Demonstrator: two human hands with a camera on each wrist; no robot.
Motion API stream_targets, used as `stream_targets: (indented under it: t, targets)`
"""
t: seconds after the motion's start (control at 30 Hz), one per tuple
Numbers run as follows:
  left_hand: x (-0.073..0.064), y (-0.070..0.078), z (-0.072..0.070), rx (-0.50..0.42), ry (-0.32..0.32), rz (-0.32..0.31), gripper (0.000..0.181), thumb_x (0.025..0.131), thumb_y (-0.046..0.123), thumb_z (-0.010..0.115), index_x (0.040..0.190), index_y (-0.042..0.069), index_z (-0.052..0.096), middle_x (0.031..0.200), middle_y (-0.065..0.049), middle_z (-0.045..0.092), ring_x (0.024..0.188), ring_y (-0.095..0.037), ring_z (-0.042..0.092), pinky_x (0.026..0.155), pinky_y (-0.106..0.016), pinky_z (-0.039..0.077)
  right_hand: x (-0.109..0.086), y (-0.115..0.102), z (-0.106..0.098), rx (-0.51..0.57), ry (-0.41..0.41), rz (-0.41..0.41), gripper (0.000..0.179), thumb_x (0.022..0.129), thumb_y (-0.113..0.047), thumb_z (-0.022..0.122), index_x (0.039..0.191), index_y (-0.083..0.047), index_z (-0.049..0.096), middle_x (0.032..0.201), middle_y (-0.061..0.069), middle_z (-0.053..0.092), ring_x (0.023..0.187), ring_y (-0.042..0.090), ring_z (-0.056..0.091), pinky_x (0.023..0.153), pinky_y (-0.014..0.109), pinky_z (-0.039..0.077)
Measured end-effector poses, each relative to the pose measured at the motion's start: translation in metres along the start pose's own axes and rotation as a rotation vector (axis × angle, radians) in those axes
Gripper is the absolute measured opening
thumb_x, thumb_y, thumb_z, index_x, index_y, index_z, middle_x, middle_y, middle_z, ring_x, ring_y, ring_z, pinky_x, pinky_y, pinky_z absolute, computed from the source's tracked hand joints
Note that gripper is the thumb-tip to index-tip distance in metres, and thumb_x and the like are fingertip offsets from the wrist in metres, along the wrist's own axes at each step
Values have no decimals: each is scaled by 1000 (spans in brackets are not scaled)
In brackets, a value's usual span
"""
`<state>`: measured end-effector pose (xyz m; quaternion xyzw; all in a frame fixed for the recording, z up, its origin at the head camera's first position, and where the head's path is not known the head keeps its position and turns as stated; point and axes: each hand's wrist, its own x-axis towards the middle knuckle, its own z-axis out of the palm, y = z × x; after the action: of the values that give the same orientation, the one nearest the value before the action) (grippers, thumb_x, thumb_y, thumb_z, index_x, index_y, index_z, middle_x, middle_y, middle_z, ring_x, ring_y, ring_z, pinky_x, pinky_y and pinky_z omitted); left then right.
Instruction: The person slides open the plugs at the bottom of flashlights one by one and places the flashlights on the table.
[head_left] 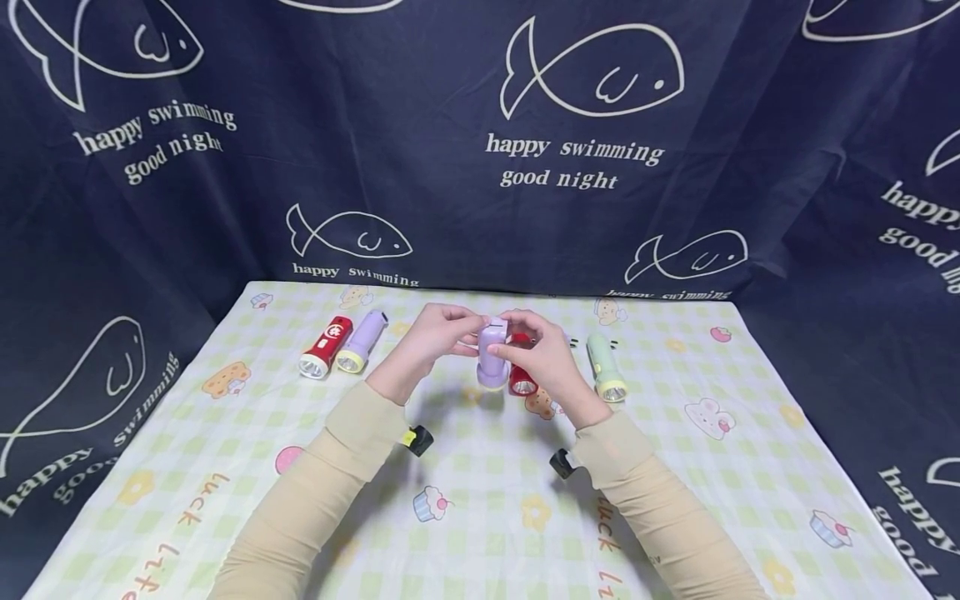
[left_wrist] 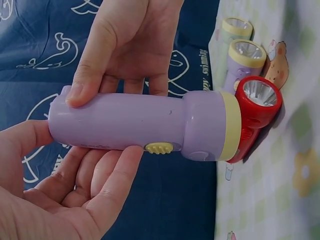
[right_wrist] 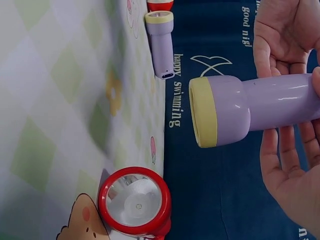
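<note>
A purple flashlight [head_left: 492,354] with a pale yellow head ring is held upright, lens end down, between both hands. My left hand [head_left: 437,337] grips its tail end; in the left wrist view the thumb or finger meets the end cap and other fingers lie along the side near the yellow slide switch [left_wrist: 159,148]. My right hand [head_left: 546,348] holds it from the other side, its thumb [left_wrist: 82,90] pressed on the body near the tail. Close behind it, a red flashlight [head_left: 522,383] lies on the table, partly covered by the right hand.
At the left lie a red flashlight with a white head [head_left: 324,350] and another purple flashlight [head_left: 362,340]. A green flashlight [head_left: 603,367] lies at the right; a further purple one [left_wrist: 246,57] is beside the middle red one. A checked cloth [head_left: 480,533] covers the table; a dark curtain [head_left: 420,167] hangs behind.
</note>
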<state>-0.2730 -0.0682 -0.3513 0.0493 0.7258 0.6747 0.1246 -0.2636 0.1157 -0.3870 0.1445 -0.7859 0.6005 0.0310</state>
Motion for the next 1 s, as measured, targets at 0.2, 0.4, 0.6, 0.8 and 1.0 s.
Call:
stream_targets:
  t: [0.2,0.4,0.6,0.8,1.0]
  targets:
    - [0,2,0,-4,-3,7,26,86,12,61,100,-10,66,88,-10,68,72,-16,66,72,-36,59,0,1,1,3,16,-31,44,73,-17,82,113,-13,65,102,11,69,90,23,67,82,31,54]
    - [1,2,0,-16,-5,-9,25,86,12,62,99,-10,65,85,-9,68,71,-15,66,72,-36,59,0,0,1,-1,17,-36,44,73,-17,82,113,-12,66,100,11,69,88,20,67,80,30,54]
    - [0,3,0,-27,0,-9,25,85,11,62,98,-10,65,85,-9,67,72,-15,66,73,-36,59,0,-1,0,-4,23,-48,44,72,-15,82,112,-10,66,101,12,69,86,15,66,78,27,53]
    - [-1,4,1,-33,9,-12,24,85,11,63,98,-9,66,86,-9,67,72,-15,66,73,-35,59,0,-7,0,26,24,1,45,73,-13,82,114,-7,66,105,15,68,85,12,66,78,25,53]
    - [-1,4,1,-19,12,-30,23,86,14,65,97,-7,66,88,-9,67,73,-15,65,73,-34,58,-7,-21,0,32,17,33,45,74,-7,79,116,-2,64,112,17,66,90,16,66,80,23,53]
